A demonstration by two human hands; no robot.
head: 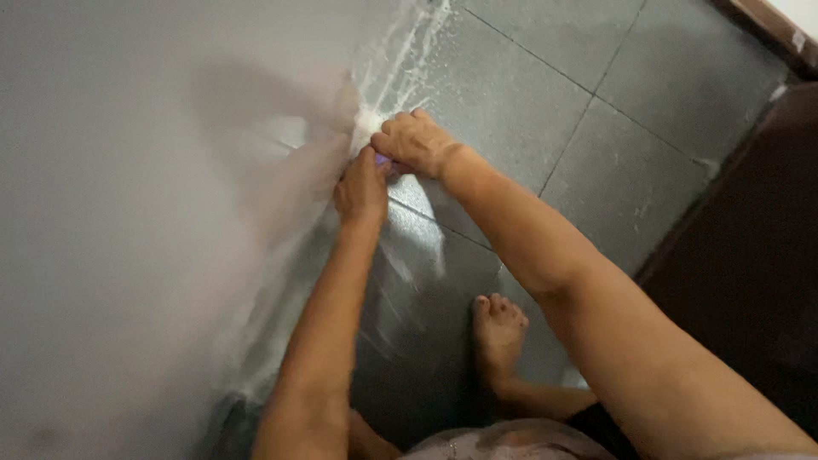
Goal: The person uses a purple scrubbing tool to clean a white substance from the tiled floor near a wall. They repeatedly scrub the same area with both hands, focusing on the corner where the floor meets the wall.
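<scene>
My left hand [361,189] and my right hand [413,141] meet low down at the foot of a glossy grey wall [153,213]. Both are closed on a small purple scrubbing thing [383,161], of which only a sliver shows between the fingers. White soapy foam [368,119] sits where the hands press, right at the edge of the wall. Foam streaks [405,51] run away from the hands over the dark tiled floor [596,153].
My bare foot [498,336] stands on the wet dark tiles below the hands. A dark brown door or panel [750,255] fills the right side. The wall's shiny face reflects my arms. Pale foam trails [256,358] line the wall's base.
</scene>
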